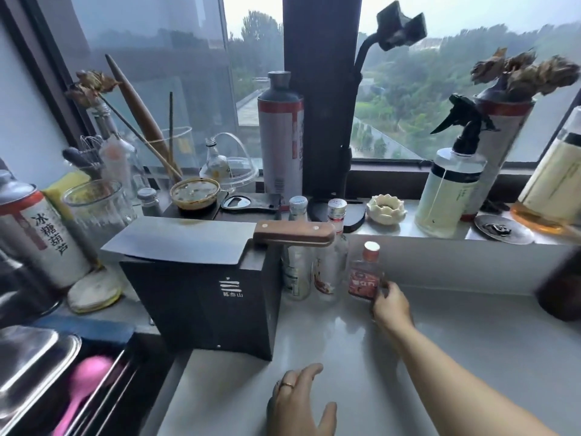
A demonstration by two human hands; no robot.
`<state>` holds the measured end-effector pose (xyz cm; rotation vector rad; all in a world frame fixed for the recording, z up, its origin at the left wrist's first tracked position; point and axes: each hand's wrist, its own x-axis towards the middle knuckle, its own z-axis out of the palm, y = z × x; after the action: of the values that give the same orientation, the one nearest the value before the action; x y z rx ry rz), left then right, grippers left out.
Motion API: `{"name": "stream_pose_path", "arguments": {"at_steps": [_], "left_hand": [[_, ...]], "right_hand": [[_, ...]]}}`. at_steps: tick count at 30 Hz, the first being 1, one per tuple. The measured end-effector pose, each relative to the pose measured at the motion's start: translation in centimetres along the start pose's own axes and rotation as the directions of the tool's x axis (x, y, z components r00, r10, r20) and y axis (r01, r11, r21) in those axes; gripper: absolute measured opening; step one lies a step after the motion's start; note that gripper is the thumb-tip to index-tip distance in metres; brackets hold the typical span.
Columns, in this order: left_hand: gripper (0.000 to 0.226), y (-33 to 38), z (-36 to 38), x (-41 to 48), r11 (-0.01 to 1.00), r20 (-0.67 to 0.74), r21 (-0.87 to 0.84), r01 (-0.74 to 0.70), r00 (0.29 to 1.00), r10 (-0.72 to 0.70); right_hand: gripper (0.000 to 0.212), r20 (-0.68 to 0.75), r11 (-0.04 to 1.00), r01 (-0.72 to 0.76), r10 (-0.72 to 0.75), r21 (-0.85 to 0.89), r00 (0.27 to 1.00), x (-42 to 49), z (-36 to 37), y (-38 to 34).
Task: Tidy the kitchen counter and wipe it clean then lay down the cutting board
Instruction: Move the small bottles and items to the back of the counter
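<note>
My right hand [391,305] reaches across the grey counter [456,341] and grips a small flat glass bottle [364,276] with a red label and orange cap, standing upright against the back ledge. Left of it stand two taller clear bottles [330,265], close beside a black box [204,300]. A cleaver [195,239] with a wooden handle lies flat on top of that box. My left hand [298,404] hovers low over the counter's front, fingers relaxed and empty, a ring on one finger. No cutting board or cloth is in view.
The window sill holds a spray bottle [449,190], a white lotus dish [386,209], a tall canister [280,136], a dirty bowl [195,193] and glass jars [97,206]. A sink with a metal tray [31,360] lies at the lower left. A dark bottle [562,287] stands at the right edge.
</note>
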<state>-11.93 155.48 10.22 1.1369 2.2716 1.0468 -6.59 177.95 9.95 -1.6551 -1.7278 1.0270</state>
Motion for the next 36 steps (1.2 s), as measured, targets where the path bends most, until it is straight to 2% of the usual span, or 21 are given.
{"name": "stream_pose_path", "arguments": {"at_steps": [5, 9, 14, 18, 21, 24, 29, 33, 36], "left_hand": [[0.051, -0.6, 0.0, 1.2, 1.0, -0.04, -0.012, -0.029, 0.999, 0.028], [0.046, -0.2, 0.2, 1.0, 0.998, -0.036, -0.062, -0.017, 0.999, 0.015], [0.044, 0.5, -0.1, -1.3, 0.994, -0.024, -0.108, -0.034, 0.999, 0.032], [0.042, 0.9, -0.4, -4.6, 0.986, 0.032, -0.136, -0.096, 0.994, 0.101], [0.045, 1.5, 0.4, -7.3, 0.965, 0.09, -0.216, -0.148, 0.981, 0.17], [0.047, 2.5, 2.3, -10.5, 0.947, 0.164, -0.269, -0.174, 0.961, 0.223], [0.05, 5.5, 5.2, -15.7, 0.933, 0.274, -0.213, -0.291, 0.899, 0.343], [0.049, 7.4, 6.9, -19.3, 0.938, 0.313, -0.167, -0.303, 0.886, 0.342], [0.045, 7.7, 7.2, -22.2, 0.949, 0.257, -0.14, -0.281, 0.916, 0.309]], "right_hand": [[0.031, -0.012, 0.997, 0.05, -0.051, -0.059, 0.999, 1.0, 0.5, 0.1], [0.046, 0.049, 0.999, 0.045, -0.045, 0.007, 0.998, -1.2, -1.0, 0.6], [0.034, 0.103, 0.987, 0.148, -0.142, -0.054, 0.985, -10.4, -6.0, 3.8], [0.033, 0.12, 0.991, 0.114, -0.105, -0.067, 0.987, -20.9, -10.2, 8.2], [0.038, 0.078, 0.992, 0.088, -0.081, -0.094, 0.994, -27.0, -13.0, 11.5], [0.038, -0.038, 0.996, 0.013, -0.016, -0.091, 0.999, -30.9, -16.2, 14.2], [0.037, -0.19, 0.997, -0.072, 0.069, -0.013, 0.979, -34.3, -20.7, 17.6], [0.035, -0.177, 0.997, -0.058, 0.065, 0.049, 0.982, -36.0, -22.3, 20.2], [0.035, -0.103, 0.998, -0.022, 0.028, 0.06, 0.994, -37.1, -23.2, 22.1]]}}
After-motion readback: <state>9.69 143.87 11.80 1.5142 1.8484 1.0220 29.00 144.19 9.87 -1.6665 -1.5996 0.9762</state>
